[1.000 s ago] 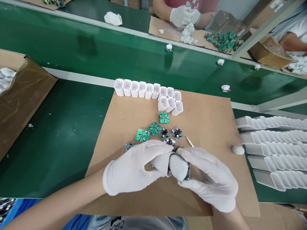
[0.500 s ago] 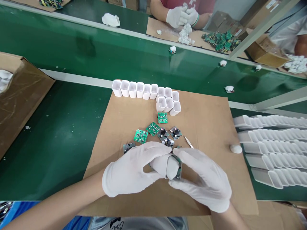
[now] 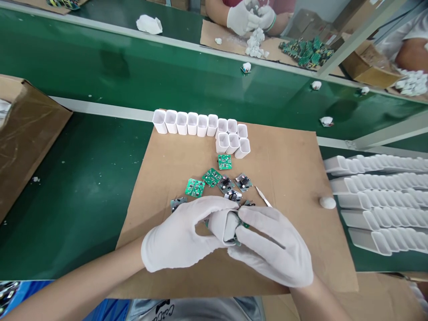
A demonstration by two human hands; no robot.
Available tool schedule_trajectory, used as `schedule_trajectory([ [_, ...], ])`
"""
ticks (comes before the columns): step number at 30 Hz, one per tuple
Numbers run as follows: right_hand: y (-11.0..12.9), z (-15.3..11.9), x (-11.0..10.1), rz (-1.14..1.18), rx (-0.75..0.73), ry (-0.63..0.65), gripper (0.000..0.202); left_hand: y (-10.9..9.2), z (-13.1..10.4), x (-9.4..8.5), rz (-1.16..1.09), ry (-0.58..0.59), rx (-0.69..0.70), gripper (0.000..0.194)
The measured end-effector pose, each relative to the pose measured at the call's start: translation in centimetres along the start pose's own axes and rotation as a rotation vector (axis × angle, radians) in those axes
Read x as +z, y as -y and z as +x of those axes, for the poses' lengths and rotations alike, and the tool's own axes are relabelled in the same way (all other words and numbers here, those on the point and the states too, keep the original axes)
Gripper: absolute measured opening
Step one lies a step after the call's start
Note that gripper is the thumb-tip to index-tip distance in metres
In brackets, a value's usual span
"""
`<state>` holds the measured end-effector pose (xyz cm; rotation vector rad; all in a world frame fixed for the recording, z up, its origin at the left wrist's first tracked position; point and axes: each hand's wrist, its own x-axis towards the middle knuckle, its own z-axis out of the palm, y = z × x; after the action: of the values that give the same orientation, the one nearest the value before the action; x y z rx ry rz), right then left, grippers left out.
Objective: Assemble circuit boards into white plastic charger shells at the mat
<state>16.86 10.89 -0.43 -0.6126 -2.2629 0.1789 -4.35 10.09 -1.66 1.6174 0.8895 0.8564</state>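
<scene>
Both of my hands wear white gloves and meet over the cardboard sheet. My left hand is closed around a white plastic case, thumb below and fingers above. My right hand is closed at the case's right end, its fingertips on a green circuit board that is mostly hidden. How the board sits against the case cannot be made out. Just beyond the hands lie several loose boards, among them a green one and one showing black components. A white pen-like tool lies beside them.
Open white cases stand in rows at the sheet's back edge. More cases lie stacked in rows at right. A white round piece sits near the sheet's right edge. A cardboard box stands left. Across the partition, a co-worker's gloved hands work.
My right fingers have moved left and folded over the end of the case, covering more of the board. My left hand keeps its hold. The view has shifted slightly.
</scene>
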Motion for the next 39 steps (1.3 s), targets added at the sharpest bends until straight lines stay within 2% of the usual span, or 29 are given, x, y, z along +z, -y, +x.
schedule_trajectory([
  [4, 0.1, 0.1, 0.2, 0.039, 0.029, 0.045, 0.008, -0.1, 0.0, 0.1, -0.037, 0.016, 0.006, 0.047],
  [6, 0.1, 0.2, 0.1, 0.085, 0.038, 0.045, 0.009, -0.2, 0.1, 0.2, -0.130, 0.059, -0.016, 0.045],
  [9, 0.1, 0.0, -0.1, 0.286, 0.153, 0.101, 0.014, -0.4, 0.3, 0.3, -0.401, 0.213, -0.150, 0.039],
  [12, 0.2, -0.5, -0.2, 0.372, 0.313, 0.100, 0.039, -0.6, 0.3, 0.1, -0.589, 0.343, -0.296, 0.036],
  [14, 0.4, -0.8, -0.1, 0.322, 0.323, 0.084, 0.048, -0.7, 0.3, 0.0, -0.660, 0.383, -0.359, 0.034],
  [17, 0.6, -0.7, 0.2, 0.295, 0.270, 0.051, 0.046, -1.1, 0.5, -0.2, -0.694, 0.421, -0.463, 0.023],
  [20, 0.7, -0.3, 0.5, 0.294, 0.246, -0.035, 0.041, -1.5, 0.9, -0.2, -0.621, 0.414, -0.511, 0.021],
  [24, 0.8, 0.1, 0.8, 0.310, 0.230, -0.088, 0.031, -1.8, 1.1, 0.0, -0.514, 0.417, -0.460, 0.025],
  [28, 0.8, -0.3, 1.0, 0.270, 0.216, -0.068, 0.024, -1.8, 0.9, 0.2, -0.395, 0.362, -0.421, 0.029],
  [32, 0.7, -1.1, 1.2, 0.125, 0.173, -0.055, 0.025, -2.0, 0.8, 0.3, -0.339, 0.318, -0.432, 0.017],
  [35, 0.8, -1.2, 1.5, 0.041, 0.117, 0.017, 0.025, -2.2, 0.9, 0.4, -0.223, 0.263, -0.335, 0.009],
  [39, 1.4, -1.3, 2.1, -0.093, 0.142, 0.033, 0.027, -2.1, 0.7, 0.5, -0.072, 0.163, -0.276, 0.011],
])
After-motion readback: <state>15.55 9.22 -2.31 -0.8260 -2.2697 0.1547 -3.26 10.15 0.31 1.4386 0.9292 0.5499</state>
